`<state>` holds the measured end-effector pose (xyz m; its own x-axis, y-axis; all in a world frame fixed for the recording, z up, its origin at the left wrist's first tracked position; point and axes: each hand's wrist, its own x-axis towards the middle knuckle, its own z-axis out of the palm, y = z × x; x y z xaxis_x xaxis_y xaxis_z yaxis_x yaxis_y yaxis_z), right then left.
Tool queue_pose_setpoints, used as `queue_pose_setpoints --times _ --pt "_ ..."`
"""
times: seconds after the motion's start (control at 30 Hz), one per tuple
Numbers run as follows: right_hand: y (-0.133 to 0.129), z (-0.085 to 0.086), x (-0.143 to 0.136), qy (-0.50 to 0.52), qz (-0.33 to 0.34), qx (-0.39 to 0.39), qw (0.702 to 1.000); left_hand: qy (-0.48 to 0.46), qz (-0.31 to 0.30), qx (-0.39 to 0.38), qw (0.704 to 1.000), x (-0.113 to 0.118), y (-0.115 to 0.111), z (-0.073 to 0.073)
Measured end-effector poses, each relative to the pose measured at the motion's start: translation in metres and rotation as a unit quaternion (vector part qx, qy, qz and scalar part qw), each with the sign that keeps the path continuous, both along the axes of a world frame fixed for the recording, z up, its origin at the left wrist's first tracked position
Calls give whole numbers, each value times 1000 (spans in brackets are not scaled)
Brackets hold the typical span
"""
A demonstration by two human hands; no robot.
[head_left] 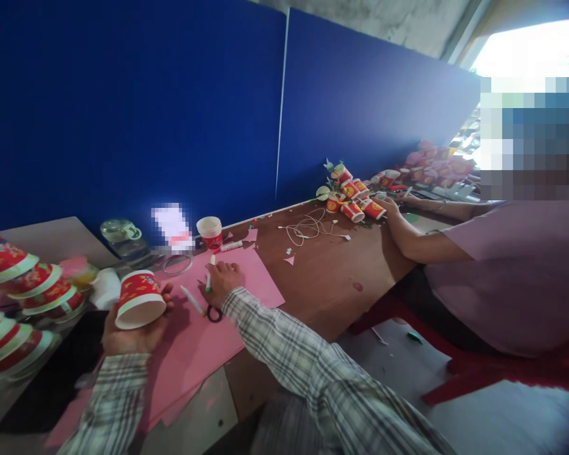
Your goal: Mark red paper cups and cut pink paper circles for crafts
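Observation:
My left hand is closed round a red patterned paper cup, its white rim tilted down towards me. Over the pink paper sheets, my right hand grips a white marker with a green end. A second white pen lies on the paper between my hands. Just below my right hand shows a black loop handle, probably of scissors; the rest is partly hidden. Behind it, another red paper cup stands upright near a lying white glue stick or marker.
Stacks of red paper cups stand at left beside a dark flat panel. A glass jar and lit phone are behind. A white cable lies mid-table. At right, a seated co-worker reaches towards joined cups.

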<state>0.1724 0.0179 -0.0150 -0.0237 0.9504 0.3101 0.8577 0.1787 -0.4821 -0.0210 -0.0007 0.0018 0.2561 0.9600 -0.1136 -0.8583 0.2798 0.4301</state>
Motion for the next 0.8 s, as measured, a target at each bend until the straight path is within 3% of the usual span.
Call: queue_pose_setpoints --times 0.1,0.23,0.37,0.47,0.63,0.8 --pt "1 -1 0 -10 -14 -1 1000 32 82 28 996 14 -9 13" --pt "-11 4 -7 -7 27 76 997 62 113 25 991 20 -12 22" --pt "-23 3 -19 -64 116 89 987 74 95 17 993 15 -10 22" --pt "-25 -4 -25 -95 142 75 982 39 77 20 996 18 -13 26" --pt "-23 -8 -26 -108 148 64 981 29 67 8 997 22 -16 30" --pt "-23 5 -21 -38 81 49 995 24 63 28 997 2 -1 12"
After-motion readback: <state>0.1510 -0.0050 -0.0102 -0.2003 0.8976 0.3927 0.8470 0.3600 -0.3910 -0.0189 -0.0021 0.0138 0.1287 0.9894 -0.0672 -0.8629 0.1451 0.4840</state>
